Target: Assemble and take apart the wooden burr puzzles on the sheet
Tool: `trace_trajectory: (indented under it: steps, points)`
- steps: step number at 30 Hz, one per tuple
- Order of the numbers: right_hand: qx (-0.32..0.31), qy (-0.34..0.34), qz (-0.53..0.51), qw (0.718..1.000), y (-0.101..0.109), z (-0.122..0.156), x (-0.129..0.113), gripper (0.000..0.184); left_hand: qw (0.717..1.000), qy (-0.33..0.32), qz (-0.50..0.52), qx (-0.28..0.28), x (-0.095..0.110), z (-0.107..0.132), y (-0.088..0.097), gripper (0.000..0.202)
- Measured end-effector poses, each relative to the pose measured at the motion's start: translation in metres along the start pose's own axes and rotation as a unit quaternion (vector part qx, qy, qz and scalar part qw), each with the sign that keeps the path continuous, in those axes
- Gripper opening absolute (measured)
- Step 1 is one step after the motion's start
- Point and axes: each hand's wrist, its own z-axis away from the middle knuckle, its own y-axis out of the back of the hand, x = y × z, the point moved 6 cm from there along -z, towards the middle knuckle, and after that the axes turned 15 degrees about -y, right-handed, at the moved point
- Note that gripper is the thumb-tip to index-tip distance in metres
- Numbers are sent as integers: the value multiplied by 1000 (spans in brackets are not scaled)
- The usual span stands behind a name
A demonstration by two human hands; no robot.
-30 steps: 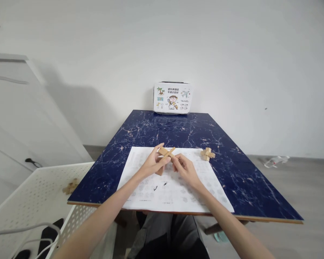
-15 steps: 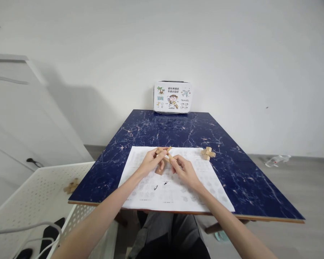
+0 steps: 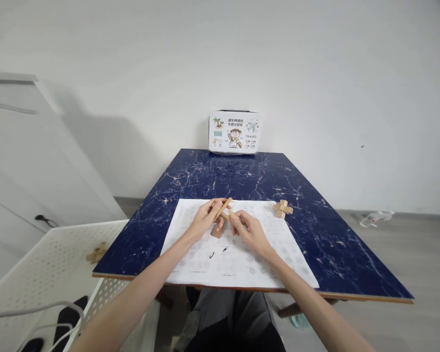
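Note:
Over the printed paper sheet (image 3: 242,264), my left hand (image 3: 204,220) is closed on wooden puzzle pieces. One long wooden stick (image 3: 223,209) slants up and to the right from its fingers. My right hand (image 3: 250,231) pinches another wooden piece (image 3: 233,215) by its end, close against the pieces in the left hand. Below the left fingers a wooden block (image 3: 216,231) shows; whether it is held or rests on the paper I cannot tell. An assembled wooden burr puzzle (image 3: 283,209) stands at the sheet's upper right corner.
The blue marbled table (image 3: 227,173) bears a white cartoon-printed case (image 3: 234,132) at its far edge, against the wall. On the left a white perforated cart (image 3: 55,254) holds another wooden puzzle (image 3: 97,253) and cables. A clear plastic item (image 3: 377,218) lies on the floor at right.
The long wooden stick in my left hand has turned and now lies more lengthwise along the fingers. My right hand has hardly moved.

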Motion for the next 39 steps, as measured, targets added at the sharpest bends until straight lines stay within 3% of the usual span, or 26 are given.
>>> trace_trajectory:
  steps: [17, 27, 39]
  points:
    - [8, 3, 4, 1000, 1, 1, -1, 36, 999, 5, 5, 31, -1, 0, 6, 49]
    - [8, 5, 7, 1000, 1, 0, -1, 41, 996, 3, 57, 69, -4, -1, 11, 47]
    - [9, 1, 23, 1000, 3, 4, -1, 37, 1000, 19, 19, -1, -1, 1, 3, 52]
